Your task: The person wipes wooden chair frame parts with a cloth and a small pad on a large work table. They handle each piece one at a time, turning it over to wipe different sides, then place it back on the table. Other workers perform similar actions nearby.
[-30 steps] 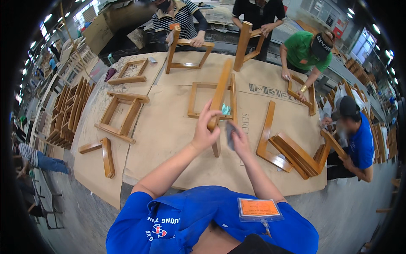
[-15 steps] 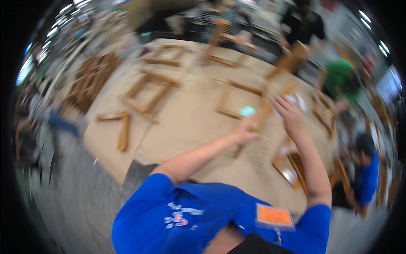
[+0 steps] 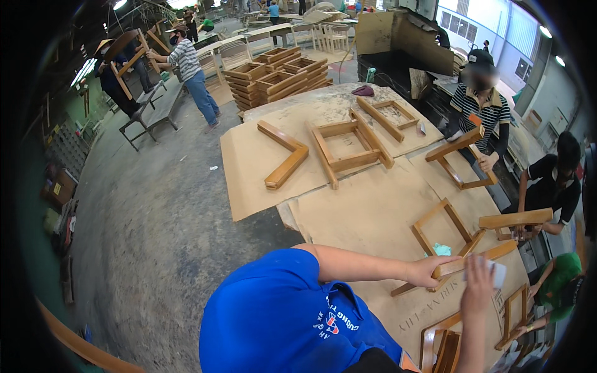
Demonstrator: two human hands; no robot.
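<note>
At the lower right, my left hand [image 3: 425, 271] is closed around the near end of a brown wooden chair-frame part [image 3: 500, 250]. My right hand [image 3: 477, 285] lies over the same part, its fingers bent around a white pad [image 3: 499, 274] that may be cloth or abrasive paper. The pad partly hides behind the fingers. Just beyond my left hand, a square wooden frame [image 3: 452, 214] rests on the cardboard-covered table [image 3: 348, 214]. A pale green cloth [image 3: 442, 249] lies inside that frame.
An L-shaped wooden piece [image 3: 291, 163] and a joined wooden frame [image 3: 348, 144] lie farther up the table. Stacked frames [image 3: 277, 76] stand behind. Along the right side, co-workers handle pieces, one in a striped shirt [image 3: 491, 112]. Another wooden frame [image 3: 440, 339] sits near my right forearm.
My view has swung left, bringing the floor and stacked frames into sight, so the table appears farther right. Both hands stay at the wooden part, and the white pad is still with my right hand.
</note>
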